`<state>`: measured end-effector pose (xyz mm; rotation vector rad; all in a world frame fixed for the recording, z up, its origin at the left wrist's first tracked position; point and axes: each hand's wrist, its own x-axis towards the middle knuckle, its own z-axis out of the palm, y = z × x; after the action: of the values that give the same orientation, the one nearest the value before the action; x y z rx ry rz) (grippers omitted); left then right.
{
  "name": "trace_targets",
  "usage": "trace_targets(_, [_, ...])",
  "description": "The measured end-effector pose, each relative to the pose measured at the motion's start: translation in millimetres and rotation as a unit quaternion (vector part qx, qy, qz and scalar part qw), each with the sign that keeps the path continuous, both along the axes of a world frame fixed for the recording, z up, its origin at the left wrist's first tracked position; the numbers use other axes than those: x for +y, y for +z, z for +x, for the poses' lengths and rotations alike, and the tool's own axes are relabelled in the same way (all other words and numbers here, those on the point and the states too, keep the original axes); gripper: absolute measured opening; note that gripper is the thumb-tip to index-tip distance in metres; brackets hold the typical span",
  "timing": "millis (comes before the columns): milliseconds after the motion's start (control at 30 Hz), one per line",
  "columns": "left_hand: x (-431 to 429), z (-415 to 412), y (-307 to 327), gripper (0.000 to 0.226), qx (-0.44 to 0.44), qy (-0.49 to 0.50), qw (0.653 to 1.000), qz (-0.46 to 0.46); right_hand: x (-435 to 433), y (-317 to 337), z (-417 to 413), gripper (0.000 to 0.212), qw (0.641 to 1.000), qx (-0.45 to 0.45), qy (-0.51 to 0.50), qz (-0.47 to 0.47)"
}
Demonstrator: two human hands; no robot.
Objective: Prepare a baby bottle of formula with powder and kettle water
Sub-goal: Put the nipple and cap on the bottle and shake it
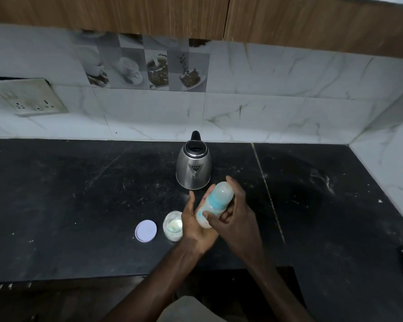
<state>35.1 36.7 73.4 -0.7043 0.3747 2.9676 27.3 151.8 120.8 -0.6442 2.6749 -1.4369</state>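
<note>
— Both hands, what are they doing?
— Right hand (pixel 235 217) curls round the tilted bottle (pixel 219 198); left hand (pixel 194 225) supports its lower end, fingers straight.
— Where?
— Above the counter (pixel 79 194), just before the kettle (pixel 193 168), beside the open powder jar (pixel 172 226) and lid (pixel 146 230).

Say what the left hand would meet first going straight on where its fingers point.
Probably the steel kettle, standing on the counter just beyond the fingertips of the left hand, which cradles the baby bottle; depth is unclear.
</note>
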Motion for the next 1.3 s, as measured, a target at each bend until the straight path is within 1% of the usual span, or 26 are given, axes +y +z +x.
trace_targets(100, [0.3,2.8,-0.6,0.075,0.002,0.004,1.000,-0.002,0.8,1.7,-0.5,0.111,1.000,-0.018,0.002,0.012])
trace_targets(200, [-1.5,4.0,-0.7,0.078,0.024,-0.013,0.999,0.023,0.3,7.3,-2.2,0.115,0.999,-0.033,-0.005,0.010])
trace_targets(300, [-1.6,3.4,-6.4,0.075,0.034,-0.019,0.999,0.033,3.2,24.3,-8.7,0.118,0.998,0.025,0.009,0.062])
trace_targets(333, [-1.4,3.3,-8.0,0.074,0.028,-0.016,0.999,0.022,5.6,33.4,-11.3,0.117,0.997,0.045,0.002,0.061])
trace_targets(400, [-1.7,3.7,-9.3,0.072,-0.003,-0.009,1.000,-0.016,10.9,52.6,-18.7,0.112,0.993,0.093,-0.077,-0.019])
trace_targets(467, [-4.3,3.2,-12.2,0.070,-0.025,0.000,0.999,-0.036,12.6,60.0,-19.6,0.104,0.957,0.140,-0.188,-0.172])
trace_targets(500, [-5.5,3.2,-13.5,0.069,-0.025,0.003,0.999,-0.028,10.5,56.7,-17.7,0.100,0.946,0.138,-0.210,-0.206])
trace_targets(533, [-6.9,3.9,-14.4,0.068,-0.030,0.010,0.999,-0.020,6.5,53.4,-14.3,0.098,0.954,0.112,-0.205,-0.188])
trace_targets(600, [-8.0,4.3,-15.4,0.068,-0.025,0.015,1.000,-0.008,-0.2,40.4,-4.2,0.099,0.993,0.040,-0.109,-0.036])
trace_targets(633, [-7.4,4.4,-14.9,0.070,-0.022,0.012,1.000,-0.011,3.0,33.0,-1.6,0.097,0.996,0.041,-0.074,0.018])
trace_targets(667, [-8.0,3.2,-13.4,0.071,-0.023,0.012,0.999,-0.032,5.1,33.6,-2.3,0.096,0.993,0.063,-0.093,0.022])
trace_targets(700, [-8.7,0.9,-12.5,0.071,-0.021,0.009,0.999,-0.040,7.2,38.1,-5.7,0.095,0.986,0.085,-0.141,-0.037])
trace_targets(733, [-10.4,-0.5,-11.5,0.070,-0.017,0.005,0.999,-0.047,7.1,45.4,-7.8,0.096,0.964,0.093,-0.203,-0.142])
trace_targets(767, [-11.5,0.7,-14.1,0.070,-0.018,0.001,0.998,-0.054,7.6,44.1,-10.1,0.096,0.939,0.091,-0.247,-0.219])
trace_targets(800, [-12.2,3.0,-16.8,0.069,-0.020,0.003,0.998,-0.058,5.7,41.1,-9.7,0.097,0.931,0.078,-0.260,-0.243])
trace_targets(833, [-12.8,4.5,-17.4,0.069,-0.025,0.001,0.998,-0.064,1.5,36.4,-6.6,0.097,0.947,0.055,-0.239,-0.209])
trace_targets(900, [-11.5,6.2,-20.3,0.067,-0.035,0.000,0.998,-0.056,-3.7,20.8,8.5,0.096,0.992,-0.030,-0.118,-0.038])
trace_targets(933, [-9.3,5.3,-20.6,0.067,-0.047,0.009,0.996,-0.074,-3.7,16.9,14.0,0.095,0.994,-0.039,-0.105,-0.009])
trace_targets(967, [-9.4,3.7,-20.7,0.067,-0.046,0.008,0.995,-0.083,-1.6,13.4,14.1,0.094,0.992,-0.030,-0.123,-0.019])
trace_targets(1033, [-10.2,-0.6,-25.3,0.068,-0.045,0.023,0.994,-0.096,-1.3,18.9,8.1,0.096,0.967,-0.001,-0.220,-0.126])
trace_targets(1067, [-10.6,-0.1,-32.4,0.069,-0.057,0.037,0.994,-0.088,-1.9,22.6,5.5,0.098,0.960,0.004,-0.239,-0.148])
trace_targets(1100, [-9.8,-1.3,-35.7,0.071,-0.055,0.030,0.992,-0.112,-6.1,29.2,6.4,0.099,0.962,0.007,-0.232,-0.145])
trace_targets(1133, [-9.8,2.3,-32.3,0.072,-0.047,0.033,0.995,-0.080,-10.8,28.1,7.9,0.101,0.973,-0.027,-0.205,-0.101])
trace_targets(1200, [-4.0,-2.5,-40.7,0.071,-0.084,0.045,0.993,-0.076,-20.7,33.9,14.5,0.100,0.991,-0.067,-0.111,0.018])
trace_targets(1233, [-1.3,-4.5,-42.7,0.073,-0.082,0.025,0.994,-0.073,-22.7,29.2,15.3,0.094,0.993,-0.085,-0.075,0.040])
trace_targets(1300, [-1.2,-6.0,-35.0,0.075,-0.031,0.041,0.999,-0.007,-19.7,28.0,10.9,0.080,0.991,-0.125,-0.013,0.042])
